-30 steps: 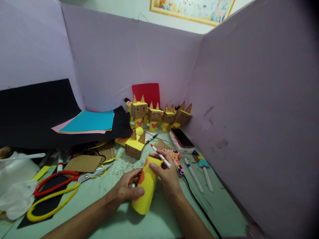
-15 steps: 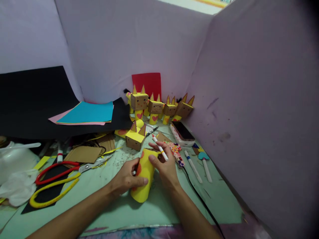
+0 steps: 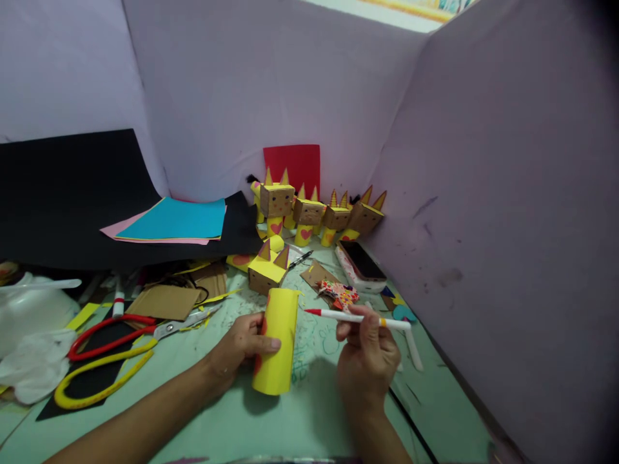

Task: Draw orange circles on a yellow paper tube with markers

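Observation:
A yellow paper tube point(image 3: 280, 335) with orange patches along its left side is gripped in my left hand point(image 3: 244, 348), the thumb across its front. The tube leans slightly to the right. My right hand point(image 3: 368, 354) is closed around a white felt-tip marker point(image 3: 348, 316) with a red tip and an orange band. The tip points left at the tube, a short gap away from it. Behind the tube sits a cardboard box head point(image 3: 267, 274) with a yellow top and two pointed ears.
Several finished yellow cardboard figures point(image 3: 304, 216) stand at the back before a red sheet point(image 3: 297, 169). Large red-and-yellow scissors point(image 3: 145, 345) lie left. A phone point(image 3: 363, 260) and a patterned glue gun point(image 3: 341, 293) are to the right. Blue paper point(image 3: 176, 219) rests on black card point(image 3: 72, 206).
My right hand has left the tube and moved right, turning the marker from steep to nearly level. The tube now stands more upright in my left hand.

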A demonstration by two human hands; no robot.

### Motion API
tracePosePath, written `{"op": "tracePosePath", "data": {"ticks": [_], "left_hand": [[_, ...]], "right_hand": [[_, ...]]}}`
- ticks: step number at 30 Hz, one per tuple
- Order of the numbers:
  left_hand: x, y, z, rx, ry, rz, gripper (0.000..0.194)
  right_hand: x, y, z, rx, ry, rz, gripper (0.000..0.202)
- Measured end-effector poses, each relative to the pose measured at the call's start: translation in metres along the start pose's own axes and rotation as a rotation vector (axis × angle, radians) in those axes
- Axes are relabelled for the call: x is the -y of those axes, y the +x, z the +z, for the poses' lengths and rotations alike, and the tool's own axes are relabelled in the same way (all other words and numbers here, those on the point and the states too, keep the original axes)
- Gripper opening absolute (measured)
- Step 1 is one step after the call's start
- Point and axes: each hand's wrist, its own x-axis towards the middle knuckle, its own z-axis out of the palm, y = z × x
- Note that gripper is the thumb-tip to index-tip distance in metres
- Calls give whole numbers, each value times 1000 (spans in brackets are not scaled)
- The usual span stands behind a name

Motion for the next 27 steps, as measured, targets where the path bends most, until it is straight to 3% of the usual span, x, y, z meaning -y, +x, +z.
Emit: {"op": "tracePosePath", "data": {"ticks": [6,13,21,24,27], "left_hand": [[0,-1,2,-65,81,12,43],[-4,-4,5,-88,199,121,40],[-6,-13,12,12,261,167,36],[-6,-15,13,76,219,188,39],[-6,-15,11,117,21,148,37]], "right_hand": [[-8,-6,4,48,-95,-98,23],[-16,-4,5,229,-128,131,33],[-14,-7,10,505,21,373,56],[-12,-7,11,509,83,423,59],[-9,-5,9,437,159,490,60]]}}
